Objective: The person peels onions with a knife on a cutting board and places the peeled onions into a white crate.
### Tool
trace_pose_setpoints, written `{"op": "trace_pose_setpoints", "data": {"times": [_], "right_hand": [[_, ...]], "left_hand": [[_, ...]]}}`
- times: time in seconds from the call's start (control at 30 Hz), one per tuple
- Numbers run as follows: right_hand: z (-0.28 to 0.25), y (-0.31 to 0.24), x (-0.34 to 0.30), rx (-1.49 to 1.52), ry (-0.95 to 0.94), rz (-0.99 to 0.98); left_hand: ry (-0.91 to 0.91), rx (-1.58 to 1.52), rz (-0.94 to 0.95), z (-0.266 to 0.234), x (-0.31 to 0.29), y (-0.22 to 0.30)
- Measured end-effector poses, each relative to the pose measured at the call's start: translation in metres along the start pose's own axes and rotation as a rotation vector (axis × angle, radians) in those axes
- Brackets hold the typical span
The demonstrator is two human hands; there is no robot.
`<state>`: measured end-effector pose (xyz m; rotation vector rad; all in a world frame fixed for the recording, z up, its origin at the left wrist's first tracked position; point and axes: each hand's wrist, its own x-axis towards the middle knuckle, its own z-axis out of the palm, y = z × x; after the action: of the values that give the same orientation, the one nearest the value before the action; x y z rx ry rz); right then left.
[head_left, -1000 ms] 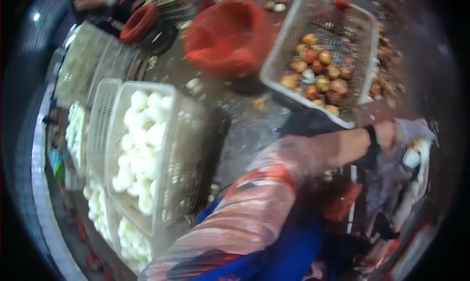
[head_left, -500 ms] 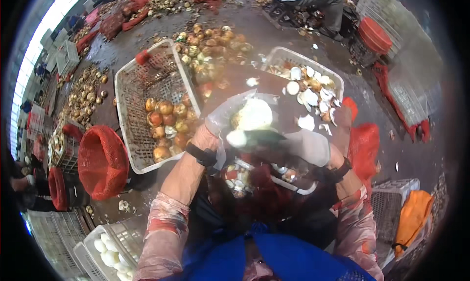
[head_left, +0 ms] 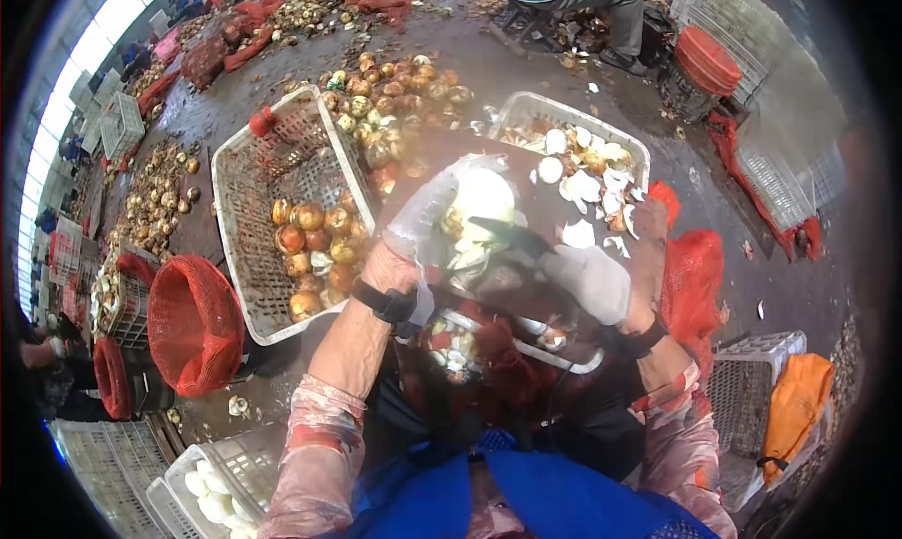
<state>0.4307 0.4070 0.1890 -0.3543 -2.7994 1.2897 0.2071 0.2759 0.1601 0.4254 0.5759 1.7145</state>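
My left hand, in a thin translucent glove, grips a large pale onion above a brown board. Loose greenish-white peel hangs at the onion's lower side. In my right hand, gloved in white, is a dark-bladed knife. Its tip reaches the onion's near right side; whether the edge touches cannot be made out. Beyond the board sits a white crate of onion scraps, and several cut pieces lie at the board's right part.
To the left stands a white crate holding brown onions, beside a red mesh-covered basket. More onions lie heaped on the floor ahead. Peeled onions fill a crate at lower left. A person sits at the far right.
The knife has swung upward against the onion's side, and my right hand has turned with it. Peel now hangs loose below the onion. The view has shifted slightly.
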Motion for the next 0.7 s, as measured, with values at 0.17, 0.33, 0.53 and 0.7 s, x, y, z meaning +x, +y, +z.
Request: {"op": "trace_pose_setpoints", "data": {"times": [0.17, 0.33, 0.53, 0.7], "right_hand": [[0.016, -0.001, 0.017, 0.271, -0.192, 0.072], [0.023, 0.020, 0.008, 0.453, -0.171, -0.194], [0.013, 0.028, 0.009, -0.090, 0.310, -0.313], [0.037, 0.022, 0.025, 0.290, 0.237, 0.172]], "left_hand": [[-0.052, -0.113, -0.212, 0.009, 0.000, 0.004], [0.068, 0.086, -0.164, 0.008, 0.002, 0.004], [0.084, -0.027, -0.003, -0.016, 0.010, -0.006], [0.190, 0.304, 0.067, -0.045, 0.011, -0.024]]}}
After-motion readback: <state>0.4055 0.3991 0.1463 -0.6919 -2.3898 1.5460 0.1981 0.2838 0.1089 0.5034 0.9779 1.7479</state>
